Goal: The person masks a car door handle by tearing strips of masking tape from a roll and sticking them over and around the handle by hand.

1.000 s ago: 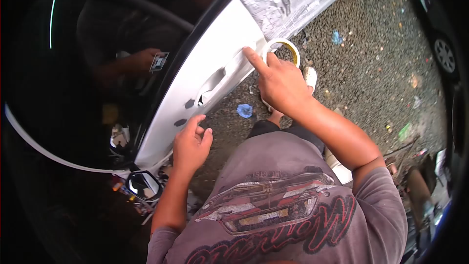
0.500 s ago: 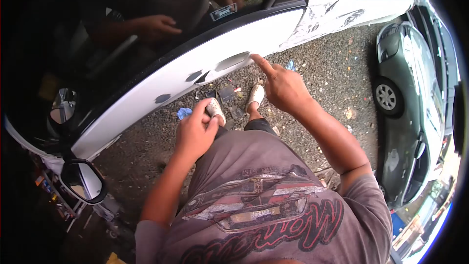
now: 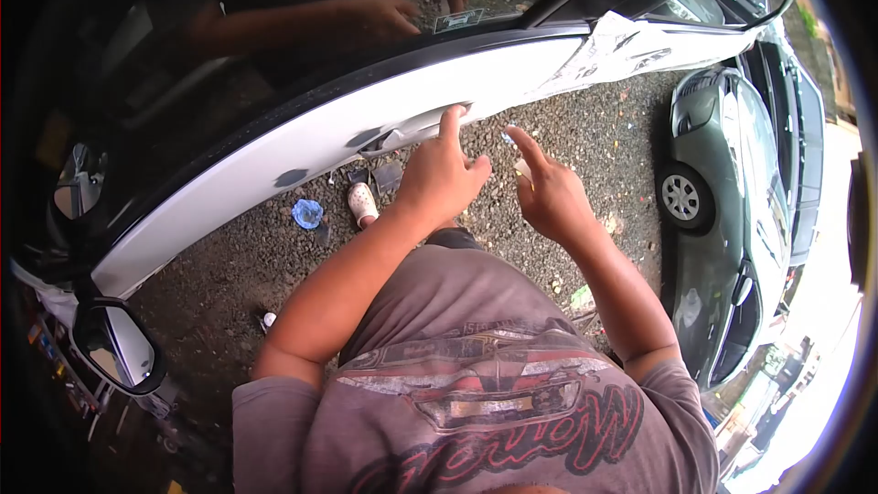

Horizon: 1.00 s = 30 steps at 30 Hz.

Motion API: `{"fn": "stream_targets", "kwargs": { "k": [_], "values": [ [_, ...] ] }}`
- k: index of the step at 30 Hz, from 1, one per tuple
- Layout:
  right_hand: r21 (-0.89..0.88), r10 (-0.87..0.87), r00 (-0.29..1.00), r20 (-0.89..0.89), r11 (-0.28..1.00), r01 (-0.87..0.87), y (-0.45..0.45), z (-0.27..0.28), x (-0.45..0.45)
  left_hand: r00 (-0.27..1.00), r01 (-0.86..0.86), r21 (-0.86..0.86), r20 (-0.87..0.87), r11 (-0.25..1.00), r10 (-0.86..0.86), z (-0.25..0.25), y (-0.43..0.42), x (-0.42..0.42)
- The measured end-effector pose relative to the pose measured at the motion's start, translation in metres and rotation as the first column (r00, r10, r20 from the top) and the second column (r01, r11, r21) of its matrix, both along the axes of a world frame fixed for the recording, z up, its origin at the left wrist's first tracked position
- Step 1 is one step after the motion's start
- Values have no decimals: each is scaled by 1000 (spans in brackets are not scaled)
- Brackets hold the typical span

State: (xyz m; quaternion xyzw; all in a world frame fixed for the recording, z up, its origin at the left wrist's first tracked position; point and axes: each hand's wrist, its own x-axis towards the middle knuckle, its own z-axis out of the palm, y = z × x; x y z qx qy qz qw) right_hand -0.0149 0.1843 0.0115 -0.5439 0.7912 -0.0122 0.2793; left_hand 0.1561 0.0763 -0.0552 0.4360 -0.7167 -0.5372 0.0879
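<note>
L hand (image 3: 439, 169) is pointing, thumb apart, gripping nothing visible, index fingertip by the door handle (image 3: 421, 127); R hand (image 3: 556, 201) is curling beside a pale item (image 3: 523, 168), grip unclear; handle's sitting on the white door (image 3: 311, 131), prob. feeling stiff, smooth, offering best hold mid-bar.

The left hand (image 3: 443, 169) is near the centre of the frame, index finger extended upward, thumb out to the right. The right hand (image 3: 555, 201), just right of it, points its index finger toward the upper left; both elbows are bent.
</note>
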Motion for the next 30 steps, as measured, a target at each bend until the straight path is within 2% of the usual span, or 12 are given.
{"fn": "stream_targets", "kwargs": {
  "k": [3,6,10,13,14,16,18,23,25,26,30],
  "values": [
    [11,-32,999,38,999,31,16,-2,-12,998,-39,89,-44,995,43,0,-8,-5],
    [-49,-18,999,38,999,20,29,-9,-19,998,-38,98,-40,994,42,4,-12,-5],
    [-38,-19,999,47,999,20,24,-3,-16,1000,-2,34,1,999,2,4,-11,1],
    [-37,-7,996,86,999,11,12,5,-11,999,-29,64,-37,998,31,5,-11,10],
    [-35,-1,996,86,999,4,7,7,-10,995,-87,27,-50,996,88,7,-10,14],
    [-37,30,994,100,999,-26,-3,12,-7,987,-151,-1,-61,989,151,9,-6,24],
    [-53,79,992,102,996,-73,-16,16,-2,992,-113,-99,-61,989,107,9,1,34],
    [-167,228,967,111,964,-208,-51,19,6,980,-149,-72,-146,986,137,8,22,59],
    [14,262,963,61,965,-263,-67,24,11,979,-142,-58,-156,988,132,3,28,67],
    [58,273,960,55,959,-276,-74,24,13,987,-116,5,-109,993,116,3,30,71],
    [207,295,956,-5,935,-287,-94,17,18,993,-90,-21,-76,996,88,-7,37,82]
  ]
}}
